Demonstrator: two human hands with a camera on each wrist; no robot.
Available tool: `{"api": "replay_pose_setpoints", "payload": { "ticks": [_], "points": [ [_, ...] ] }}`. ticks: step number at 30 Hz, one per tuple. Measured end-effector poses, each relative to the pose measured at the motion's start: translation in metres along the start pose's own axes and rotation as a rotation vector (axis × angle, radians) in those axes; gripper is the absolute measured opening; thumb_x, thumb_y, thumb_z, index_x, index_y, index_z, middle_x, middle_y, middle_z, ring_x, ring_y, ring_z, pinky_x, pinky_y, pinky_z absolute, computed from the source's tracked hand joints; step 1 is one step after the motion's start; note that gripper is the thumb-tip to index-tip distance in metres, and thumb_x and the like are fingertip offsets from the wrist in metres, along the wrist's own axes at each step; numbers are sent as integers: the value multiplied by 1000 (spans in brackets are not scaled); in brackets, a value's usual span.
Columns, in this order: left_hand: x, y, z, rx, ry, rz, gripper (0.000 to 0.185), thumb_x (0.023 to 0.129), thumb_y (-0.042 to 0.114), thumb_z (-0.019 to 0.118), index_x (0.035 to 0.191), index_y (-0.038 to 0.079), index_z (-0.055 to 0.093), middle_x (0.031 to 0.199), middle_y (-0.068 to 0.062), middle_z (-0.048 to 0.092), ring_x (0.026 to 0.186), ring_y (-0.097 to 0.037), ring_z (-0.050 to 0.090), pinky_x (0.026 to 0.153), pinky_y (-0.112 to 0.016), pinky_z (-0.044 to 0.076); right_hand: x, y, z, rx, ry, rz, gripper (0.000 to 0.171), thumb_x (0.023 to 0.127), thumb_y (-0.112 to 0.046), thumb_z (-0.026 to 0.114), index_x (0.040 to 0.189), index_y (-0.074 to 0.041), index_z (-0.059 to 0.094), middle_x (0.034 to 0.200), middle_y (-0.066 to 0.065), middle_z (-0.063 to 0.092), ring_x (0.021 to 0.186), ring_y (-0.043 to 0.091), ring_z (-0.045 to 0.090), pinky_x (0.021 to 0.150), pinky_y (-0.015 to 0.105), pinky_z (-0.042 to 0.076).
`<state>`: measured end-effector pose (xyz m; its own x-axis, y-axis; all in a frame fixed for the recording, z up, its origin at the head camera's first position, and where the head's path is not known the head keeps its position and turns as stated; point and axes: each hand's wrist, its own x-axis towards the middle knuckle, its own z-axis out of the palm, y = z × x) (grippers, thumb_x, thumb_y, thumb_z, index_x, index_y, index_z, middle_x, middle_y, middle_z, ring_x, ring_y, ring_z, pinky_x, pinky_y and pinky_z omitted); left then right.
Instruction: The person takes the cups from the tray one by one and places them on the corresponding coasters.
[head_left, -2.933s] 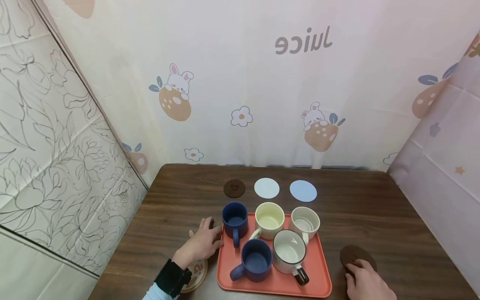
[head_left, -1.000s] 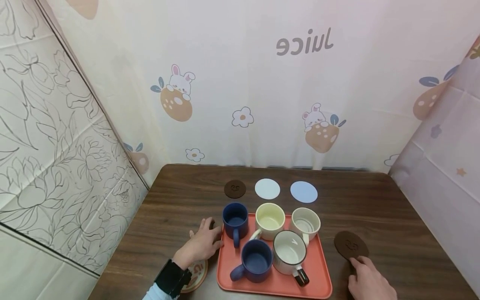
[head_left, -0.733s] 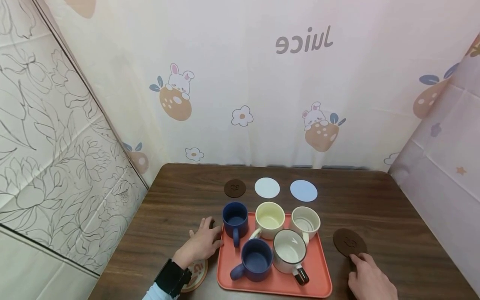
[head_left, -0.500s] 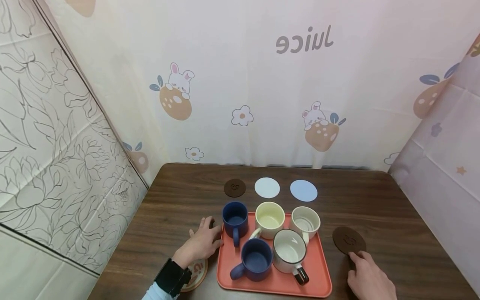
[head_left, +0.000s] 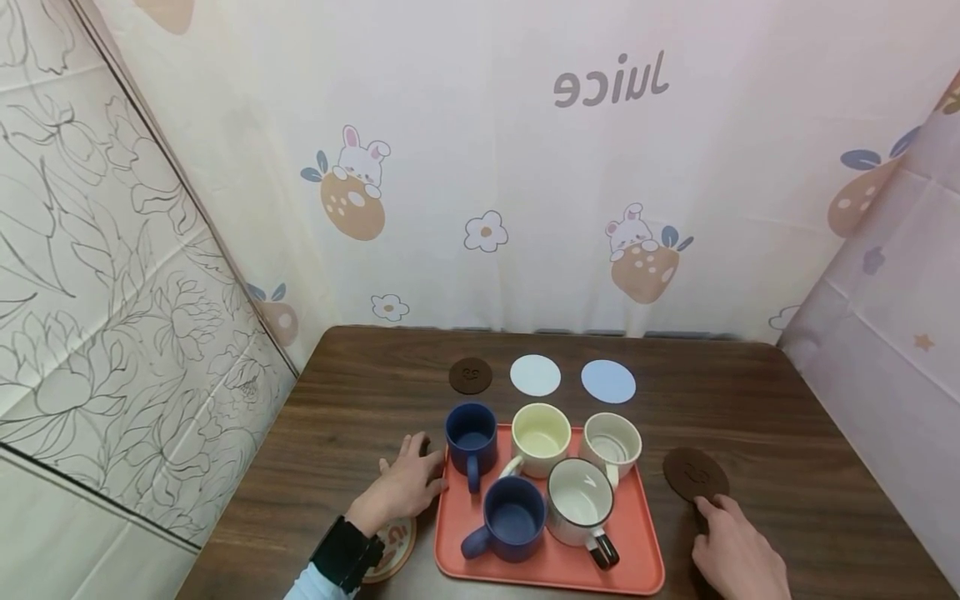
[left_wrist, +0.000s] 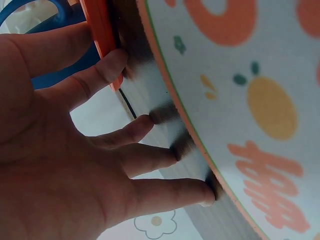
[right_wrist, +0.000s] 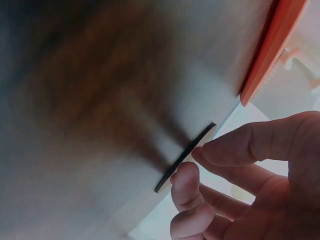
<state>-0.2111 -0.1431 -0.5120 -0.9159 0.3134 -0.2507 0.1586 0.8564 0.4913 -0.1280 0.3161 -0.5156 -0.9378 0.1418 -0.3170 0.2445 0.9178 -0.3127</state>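
Note:
My right hand (head_left: 738, 550) has thumb and fingertips at the near rim of a dark brown round coaster (head_left: 693, 473) with an embossed smiley, right of the red tray (head_left: 547, 577). In the right wrist view the curled fingers and thumb meet the thin edge of this coaster (right_wrist: 184, 159). My left hand (head_left: 401, 487), fingers spread, rests by the tray's left edge. Two of its digits touch the tray's rim (left_wrist: 102, 30) in the left wrist view. A printed coaster (head_left: 396, 550) lies partly hidden under the left wrist.
Several mugs crowd the tray: a navy mug (head_left: 471, 437), a blue mug (head_left: 513, 521), a pale yellow mug (head_left: 540, 440), a cream mug (head_left: 611, 442) and a white black-handled mug (head_left: 579, 500). Behind stand a brown coaster (head_left: 470, 376), a white coaster (head_left: 536, 375) and a light blue coaster (head_left: 608, 381).
The brown coaster at my right hand has shifted away from me and slightly left. My right fingertips have gone from lying over it to its near rim. The left hand has stayed put.

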Motion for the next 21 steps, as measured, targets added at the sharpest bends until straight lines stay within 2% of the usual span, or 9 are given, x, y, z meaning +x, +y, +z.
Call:
{"api": "replay_pose_setpoints", "payload": {
  "ticks": [8, 14, 17, 21],
  "points": [
    [0, 0, 0, -10, -6, -1, 36, 104, 26, 69, 138, 15, 67, 161, -26, 34, 153, -56, 16, 101, -90, 13, 4, 4, -5, 7, -33, 17, 54, 91, -5, 58, 142, 10, 55, 144, 43, 40, 106, 64, 58, 67, 66, 52],
    [0, 0, -1, -11, 1, 9, 36, 104, 26, 68, 138, 14, 67, 161, -26, 34, 153, -57, 16, 101, -90, 13, 10, 3, -7, -1, 16, -37, 53, 90, -1, 59, 141, 12, 56, 144, 44, 40, 108, 66, 57, 65, 64, 53],
    [-1, -1, -1, -12, 5, 13, 36, 104, 26, 68, 138, 14, 67, 160, -26, 34, 152, -57, 16, 100, -90, 13, 13, 3, -9, -15, 44, -59, 52, 89, -1, 59, 140, 12, 57, 143, 43, 42, 110, 66, 57, 68, 67, 53],
    [-1, -1, 0, -17, 7, 16, 36, 104, 25, 69, 138, 14, 67, 160, -27, 34, 152, -57, 17, 100, -91, 13, 18, 3, -10, -19, 64, -85, 53, 89, 1, 58, 140, 12, 57, 143, 42, 42, 105, 65, 58, 65, 66, 53]
  ]
}}
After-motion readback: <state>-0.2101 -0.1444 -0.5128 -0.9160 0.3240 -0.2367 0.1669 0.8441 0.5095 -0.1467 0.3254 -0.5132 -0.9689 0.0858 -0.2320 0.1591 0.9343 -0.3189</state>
